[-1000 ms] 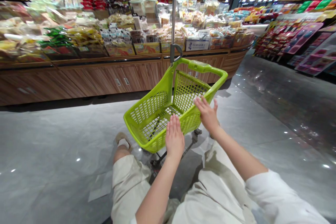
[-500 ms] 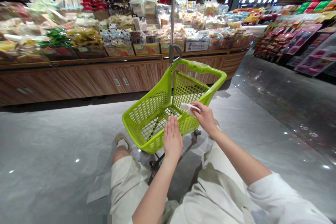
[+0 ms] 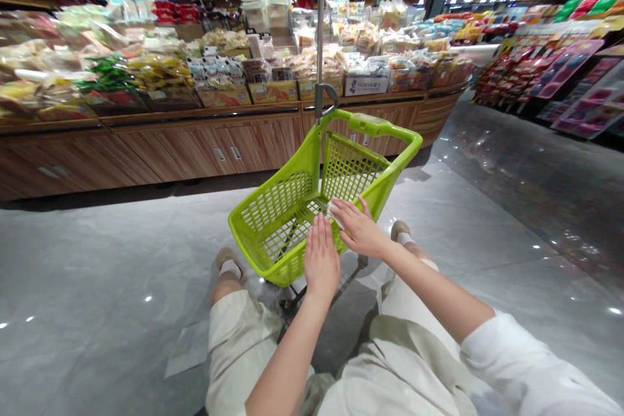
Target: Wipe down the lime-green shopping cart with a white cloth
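A lime-green shopping cart point(image 3: 307, 164) with a perforated basket stands upright between my legs. My left hand point(image 3: 322, 263) lies on its near rim, fingers stretched out side by side; the thumb is out of sight. Just to the right, my right hand point(image 3: 361, 231) presses a white cloth point(image 3: 333, 210) against the same rim. Most of the cloth is hidden beneath the fingers, so whether it is cloth or tissue is hard to make out. No goods show in the basket.
Behind the cart runs a wooden display counter point(image 3: 190, 153) piled with packaged food. A metal pole point(image 3: 320, 32) rises from the cart's handle end. Racks of bagged goods point(image 3: 511, 71) stand at the right. My shoes point(image 3: 228, 260) rest on the grey tile floor point(image 3: 107, 273).
My right hand has shifted left and turned palm down, with the cloth now mostly covered by its fingers near my left hand. The left hand and cart stay practically in place.
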The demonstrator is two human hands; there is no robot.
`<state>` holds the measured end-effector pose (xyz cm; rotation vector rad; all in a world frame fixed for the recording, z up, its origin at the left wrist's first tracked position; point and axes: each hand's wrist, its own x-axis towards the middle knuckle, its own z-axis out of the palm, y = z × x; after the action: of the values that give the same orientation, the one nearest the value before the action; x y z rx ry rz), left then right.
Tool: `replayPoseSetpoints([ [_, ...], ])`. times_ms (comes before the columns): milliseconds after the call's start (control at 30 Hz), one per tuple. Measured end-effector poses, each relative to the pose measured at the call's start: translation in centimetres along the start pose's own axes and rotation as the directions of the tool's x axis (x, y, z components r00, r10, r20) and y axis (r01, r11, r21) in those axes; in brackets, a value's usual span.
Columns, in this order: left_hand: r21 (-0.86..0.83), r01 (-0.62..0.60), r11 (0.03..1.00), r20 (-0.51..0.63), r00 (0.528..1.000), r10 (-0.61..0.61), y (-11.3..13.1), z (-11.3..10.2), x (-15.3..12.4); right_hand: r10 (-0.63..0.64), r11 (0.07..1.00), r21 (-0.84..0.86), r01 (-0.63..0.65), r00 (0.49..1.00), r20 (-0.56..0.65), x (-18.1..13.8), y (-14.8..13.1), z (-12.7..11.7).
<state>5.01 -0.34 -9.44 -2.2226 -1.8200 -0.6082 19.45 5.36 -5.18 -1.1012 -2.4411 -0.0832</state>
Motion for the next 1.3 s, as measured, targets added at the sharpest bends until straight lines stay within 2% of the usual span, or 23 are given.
replayPoseSetpoints([
  [133, -0.004, 0.006, 1.000, 0.010, 1.000, -0.006, 0.0, -0.2, 0.0, -0.126, 0.980, -0.149, 0.135, 0.990, 0.067, -0.7, 0.8, 0.0],
  [233, -0.003, -0.005, 1.000, 0.015, 1.000, 0.005, -0.1, -0.4, 0.0, -0.173, 0.952, -0.249, 0.179, 0.984, 0.047, -0.8, 4.5, -1.3],
  [300, 0.001, -0.014, 1.000, 0.017, 1.000, 0.014, -0.1, -0.4, 0.0, -0.136, 0.939, -0.321, 0.125, 0.991, -0.011, -0.8, 8.3, -3.1],
  [367, 0.001, -0.020, 1.000, 0.014, 1.000, 0.020, -0.1, -0.4, -0.1, -0.028, 0.924, -0.382, -0.018, 0.993, -0.113, -0.8, 11.8, -5.0],
  [433, -0.005, -0.018, 1.000, 0.005, 1.000, 0.018, -0.1, -0.4, 0.0, 0.090, 0.900, -0.398, -0.178, 0.969, -0.228, -0.8, 13.5, -6.0],
  [467, -0.009, -0.012, 1.000, 0.001, 1.000, 0.012, 0.0, -0.3, 0.0, 0.134, 0.890, -0.391, -0.235, 0.954, -0.269, -0.8, 13.3, -5.9],
  [533, -0.013, -0.002, 1.000, -0.001, 1.000, 0.002, 0.1, -0.2, 0.0, 0.166, 0.889, -0.370, -0.269, 0.944, -0.287, -0.9, 11.1, -4.5],
  [667, -0.011, 0.001, 1.000, 0.007, 1.000, -0.001, 0.1, -0.1, 0.0, 0.088, 0.934, -0.326, -0.146, 0.979, -0.185, -1.3, 2.8, 0.7],
  [733, -0.006, -0.002, 1.000, 0.008, 1.000, 0.002, -0.1, -0.2, 0.0, 0.033, 0.946, -0.313, -0.080, 0.988, -0.153, -1.5, 0.5, 2.1],
  [800, -0.008, -0.008, 1.000, 0.006, 1.000, 0.008, -0.3, -0.2, 0.0, -0.036, 0.948, -0.320, -0.003, 0.992, -0.117, -1.6, 1.0, 1.7],
  [900, -0.012, -0.020, 1.000, 0.003, 1.000, 0.020, -0.5, -0.3, 0.0, -0.071, 0.930, -0.366, 0.032, 0.993, -0.095, -1.7, 6.3, -1.5],
  [1000, -0.011, -0.026, 1.000, -0.002, 1.000, 0.026, -0.3, -0.2, 0.0, 0.053, 0.900, -0.412, -0.141, 0.975, -0.217, -1.5, 12.3, -5.1],
  [1067, -0.021, -0.018, 1.000, -0.006, 1.000, 0.018, -0.1, -0.2, 0.0, 0.150, 0.875, -0.404, -0.265, 0.944, -0.295, -1.3, 13.8, -5.9],
  [1100, -0.027, -0.012, 1.000, -0.005, 1.000, 0.011, 0.0, -0.2, 0.1, 0.187, 0.868, -0.390, -0.308, 0.930, -0.316, -1.2, 13.5, -5.6],
  [1167, -0.034, -0.009, 0.999, 0.005, 1.000, 0.009, 0.2, -0.2, 0.1, 0.229, 0.873, -0.354, -0.335, 0.923, -0.310, -1.0, 10.8, -3.8],
  [1300, -0.021, -0.027, 0.999, 0.021, 0.999, 0.027, 0.0, -0.3, 0.2, 0.149, 0.944, -0.268, -0.190, 0.974, -0.168, -1.3, 2.4, 1.1],
])
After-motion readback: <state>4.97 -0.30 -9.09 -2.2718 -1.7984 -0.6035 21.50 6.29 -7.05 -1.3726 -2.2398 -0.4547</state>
